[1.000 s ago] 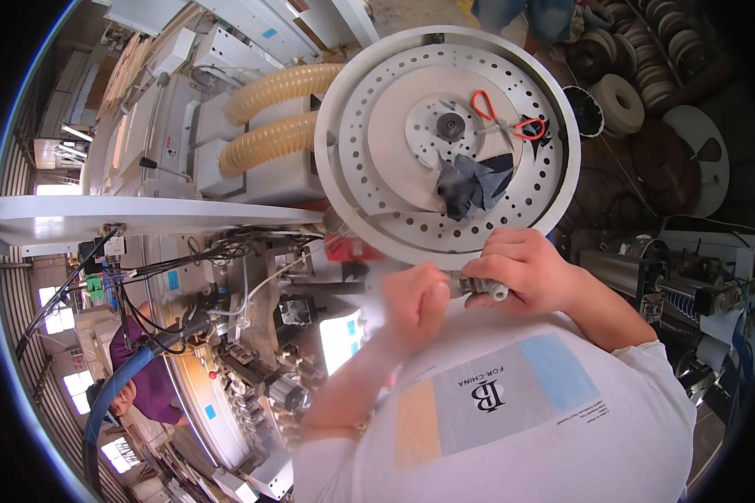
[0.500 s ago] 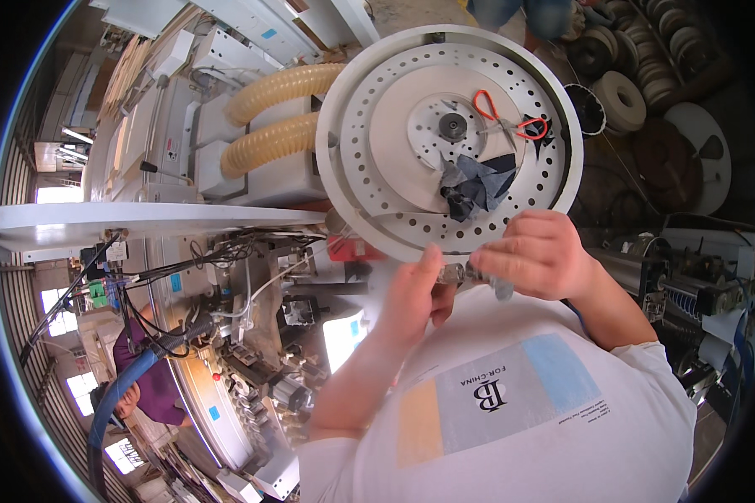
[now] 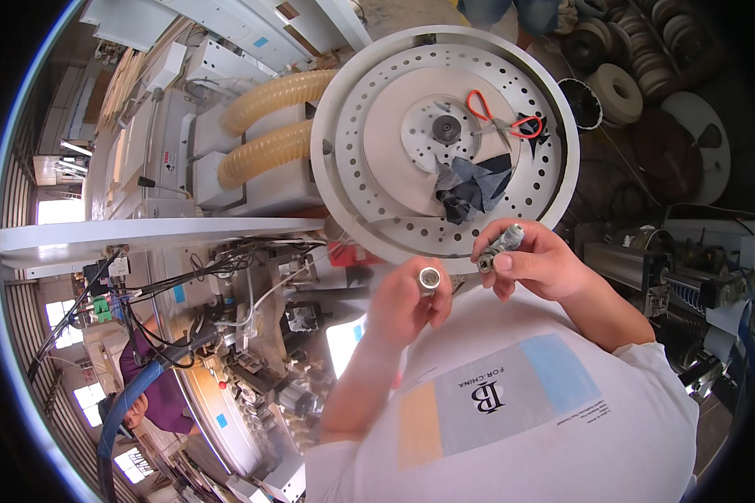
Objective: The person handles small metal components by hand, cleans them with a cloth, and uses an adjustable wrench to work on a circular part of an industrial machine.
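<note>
Round drum: the pale perforated drum [image 3: 320, 117] fills the upper middle of the head view, just beyond your hands.
Ribbed hoses: two yellowish ribbed hoses [image 3: 277, 99] run up to the drum's left side.
Left hand: your left hand [image 3: 411, 303] is before the drum's near rim, fingers curled round a metal sleeve; the exact contact behind it is hidden.
Right hand: your right hand [image 3: 544, 267] is level with it and apart, thumb and fingers pinching a metal fitting.
Cloth scraps: dark scraps [image 3: 476, 186] lie crumpled on the drum's face, touched by neither hand.
Scissors: red-handled scissors [image 3: 499, 123] lie just beyond the scraps, handles spread.
Metal fitting: the jointed grey fitting [image 3: 503, 246] sits tilted in your right grip, in front of the rim.
Metal sleeve: the hollow silver sleeve [image 3: 429, 289] shows its open end upward in your left.
Gap: half a second ago the pieces met between your hands; now they stand apart. Judged from this, the joint is undone and each piece can be handled alone.
</note>
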Demonstrator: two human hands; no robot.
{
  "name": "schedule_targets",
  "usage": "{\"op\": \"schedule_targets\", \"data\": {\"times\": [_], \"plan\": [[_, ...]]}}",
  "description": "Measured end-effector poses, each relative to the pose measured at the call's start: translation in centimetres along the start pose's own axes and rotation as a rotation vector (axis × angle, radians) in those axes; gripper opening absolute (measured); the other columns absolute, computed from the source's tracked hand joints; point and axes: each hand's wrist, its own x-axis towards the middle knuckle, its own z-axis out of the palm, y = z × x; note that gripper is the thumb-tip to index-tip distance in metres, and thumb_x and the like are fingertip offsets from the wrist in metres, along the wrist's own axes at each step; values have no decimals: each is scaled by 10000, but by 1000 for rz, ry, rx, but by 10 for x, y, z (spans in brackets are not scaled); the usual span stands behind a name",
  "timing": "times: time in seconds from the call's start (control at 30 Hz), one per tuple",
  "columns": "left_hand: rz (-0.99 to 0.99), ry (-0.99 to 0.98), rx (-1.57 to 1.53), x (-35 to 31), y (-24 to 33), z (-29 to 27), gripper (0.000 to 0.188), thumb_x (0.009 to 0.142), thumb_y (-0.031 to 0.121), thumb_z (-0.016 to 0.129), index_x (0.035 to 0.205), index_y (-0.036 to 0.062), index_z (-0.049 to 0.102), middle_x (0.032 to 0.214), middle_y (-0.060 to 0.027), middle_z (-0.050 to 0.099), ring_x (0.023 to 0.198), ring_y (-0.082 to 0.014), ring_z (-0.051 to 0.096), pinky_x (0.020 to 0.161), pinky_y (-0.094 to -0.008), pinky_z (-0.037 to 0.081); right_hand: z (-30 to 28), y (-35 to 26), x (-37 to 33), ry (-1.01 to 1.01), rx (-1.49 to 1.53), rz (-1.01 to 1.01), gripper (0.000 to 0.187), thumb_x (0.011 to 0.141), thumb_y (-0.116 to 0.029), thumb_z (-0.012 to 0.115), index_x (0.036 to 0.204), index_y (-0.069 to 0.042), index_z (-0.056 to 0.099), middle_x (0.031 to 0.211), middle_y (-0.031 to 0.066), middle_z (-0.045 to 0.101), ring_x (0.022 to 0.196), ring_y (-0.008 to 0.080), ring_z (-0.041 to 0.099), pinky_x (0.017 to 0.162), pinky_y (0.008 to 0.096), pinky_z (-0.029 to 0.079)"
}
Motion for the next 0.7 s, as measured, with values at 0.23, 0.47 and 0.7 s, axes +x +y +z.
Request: {"op": "schedule_targets", "data": {"times": [0.23, 0.47, 0.7], "plan": [[-48, 94, -4, -3, 10, 8, 400, 1040, 379, 481, 1097, -10, 554, 846, -96, 575, 608, -134, 510, 561, -264, 425, -1, 2, -2, -63, -33, -67, 354, 996, -297, 670, 1195, -6, 632, 941, 111, 711, 752, 160, 656, 714, 317, 535], [249, 238, 764, 7, 4, 15, 274, 813, 25, 764, 1069, 19, 667, 900, -28, 639, 693, -95, 553, 585, -251, 443, 0, 4, 1, -29, -13, -34, 385, 1026, -358, 626, 1197, -14, 628, 945, 108, 710, 746, 163, 669, 707, 321, 537], [632, 210, 1185, 25, 13, 32, 298, 729, -54, 837, 982, 53, 723, 770, -32, 645, 624, -157, 595, 552, -291, 472, 11, 7, 5, 87, -189, -69, 317, 1022, -320, 651, 1129, -21, 651, 875, 64, 686, 728, 129, 646, 617, 282, 522]]}}
